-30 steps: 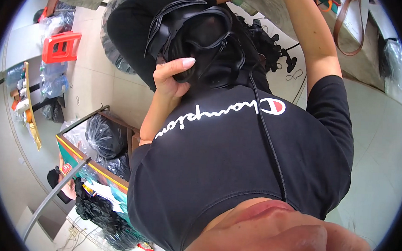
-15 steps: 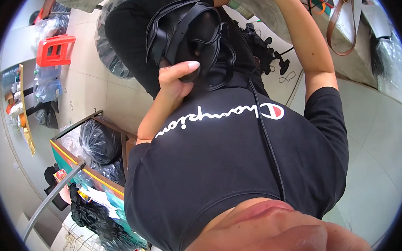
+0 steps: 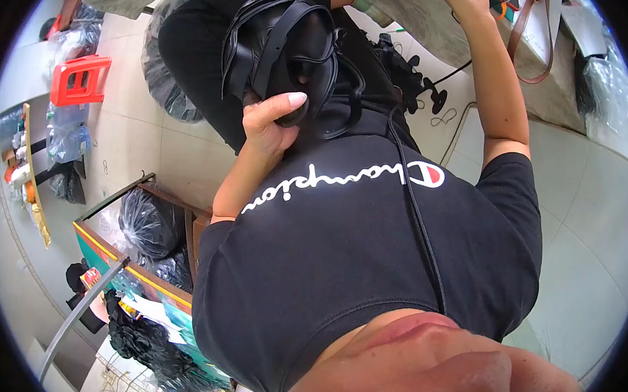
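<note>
A black leather article with several loops and straps [image 3: 283, 42] rests over my lap, its exact kind unclear. My left hand [image 3: 270, 119] grips its near end, thumb on top and the other fingers curled out of sight beneath. At the top edge, my right hand [image 3: 470, 2] reaches over the grey worktop [image 3: 415, 24]. Its fingers are cut off by the picture's edge, so what they touch is hidden. Just right of that hand lie a red item and an orange looped piece [image 3: 505, 9].
A brown strap [image 3: 549, 41] hangs over the worktop's edge at the upper right. Black plastic-wrapped bags [image 3: 149, 223] fill a bin at the lower left. A red stool [image 3: 80, 81] stands at the left. Black straps or parts [image 3: 406, 66] dangle below the worktop.
My right forearm has swung to the right and drawn back a little, bringing part of the hand into view. My left hand keeps its grip on the black leather article.
</note>
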Demonstrator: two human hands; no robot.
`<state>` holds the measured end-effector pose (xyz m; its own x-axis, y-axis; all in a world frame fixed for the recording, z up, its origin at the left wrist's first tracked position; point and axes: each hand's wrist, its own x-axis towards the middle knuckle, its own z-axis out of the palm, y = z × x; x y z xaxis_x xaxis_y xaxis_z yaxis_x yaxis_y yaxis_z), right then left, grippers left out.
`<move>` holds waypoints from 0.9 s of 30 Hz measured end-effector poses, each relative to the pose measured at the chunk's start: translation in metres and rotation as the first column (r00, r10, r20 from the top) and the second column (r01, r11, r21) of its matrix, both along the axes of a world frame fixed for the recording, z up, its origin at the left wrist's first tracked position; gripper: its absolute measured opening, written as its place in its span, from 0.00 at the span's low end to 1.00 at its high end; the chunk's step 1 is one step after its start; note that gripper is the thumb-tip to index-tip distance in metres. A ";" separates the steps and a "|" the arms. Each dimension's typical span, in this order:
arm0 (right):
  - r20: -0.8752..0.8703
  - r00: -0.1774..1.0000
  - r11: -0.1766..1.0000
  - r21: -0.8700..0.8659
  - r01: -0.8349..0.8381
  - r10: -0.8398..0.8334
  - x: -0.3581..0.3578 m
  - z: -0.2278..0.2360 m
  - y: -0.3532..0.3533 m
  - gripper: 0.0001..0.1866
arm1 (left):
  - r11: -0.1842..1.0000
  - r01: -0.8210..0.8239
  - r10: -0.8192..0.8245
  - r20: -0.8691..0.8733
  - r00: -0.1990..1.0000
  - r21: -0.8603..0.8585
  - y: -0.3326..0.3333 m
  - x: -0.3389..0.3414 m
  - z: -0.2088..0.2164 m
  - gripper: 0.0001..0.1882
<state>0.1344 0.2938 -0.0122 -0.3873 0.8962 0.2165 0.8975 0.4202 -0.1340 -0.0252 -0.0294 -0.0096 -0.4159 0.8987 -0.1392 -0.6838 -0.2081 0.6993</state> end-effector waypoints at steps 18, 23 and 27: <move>0.002 0.999 0.996 -0.081 0.047 -0.047 0.016 0.021 -0.020 0.19 | 0.998 -0.008 0.006 0.035 0.999 0.066 0.005 0.004 0.013 0.37; -0.029 0.995 0.995 0.036 -0.096 0.097 0.034 0.006 0.000 0.17 | 0.990 0.030 -0.048 0.135 0.990 0.138 0.005 0.001 0.016 0.37; -0.122 0.989 0.992 -0.073 -0.098 0.089 0.023 0.040 -0.032 0.12 | 0.978 0.079 -0.134 0.288 0.948 0.196 0.005 -0.005 0.018 0.38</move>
<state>0.1577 0.2619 0.0281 -0.4461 0.8733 0.1960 0.8307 0.4855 -0.2726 -0.0298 -0.0247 0.0083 -0.2808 0.9569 -0.0745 -0.8800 -0.2257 0.4179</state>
